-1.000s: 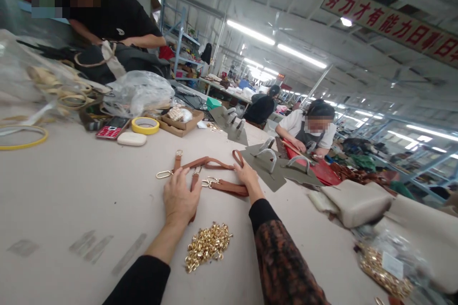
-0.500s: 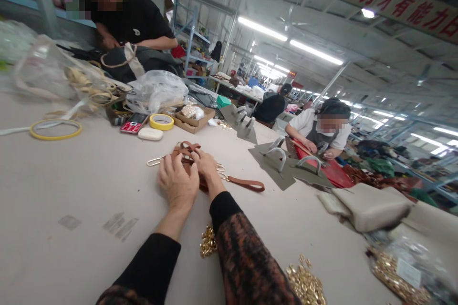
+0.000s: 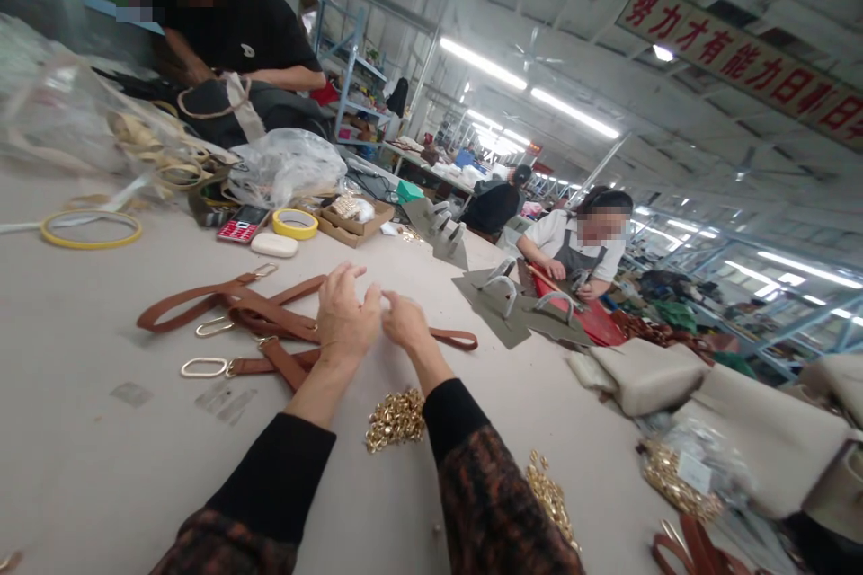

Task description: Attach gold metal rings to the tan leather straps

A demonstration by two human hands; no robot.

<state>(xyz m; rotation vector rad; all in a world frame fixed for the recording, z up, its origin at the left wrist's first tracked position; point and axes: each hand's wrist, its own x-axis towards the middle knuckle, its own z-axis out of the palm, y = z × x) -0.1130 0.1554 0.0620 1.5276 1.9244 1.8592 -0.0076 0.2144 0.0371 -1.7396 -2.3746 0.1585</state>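
Observation:
Several brown leather straps (image 3: 273,317) with gold oval rings (image 3: 204,367) lie crossed on the table, mostly left of my hands. My left hand (image 3: 347,314) is over their right end, its fingers bent and a little apart; I see nothing held in it. Close beside it, my right hand (image 3: 406,322) has its fingers curled and the index finger pointing at the left thumb. Whether it pinches anything is too small to tell. A narrow strap loop (image 3: 455,339) comes out to the right behind the right hand. Small gold rings (image 3: 396,418) are heaped below the hands.
Yellow tape (image 3: 295,223), a white oval piece (image 3: 274,245) and an open carton (image 3: 356,220) sit behind. Grey pieces with handles (image 3: 495,301) are to the right, beige bags (image 3: 657,368) farther right. Two people work across the table; another is farther back.
The brown straps, earlier bunched under both hands, now lie spread to the left. My hands have parted slightly, and the right hand's fingers have curled. The view has shifted a little.

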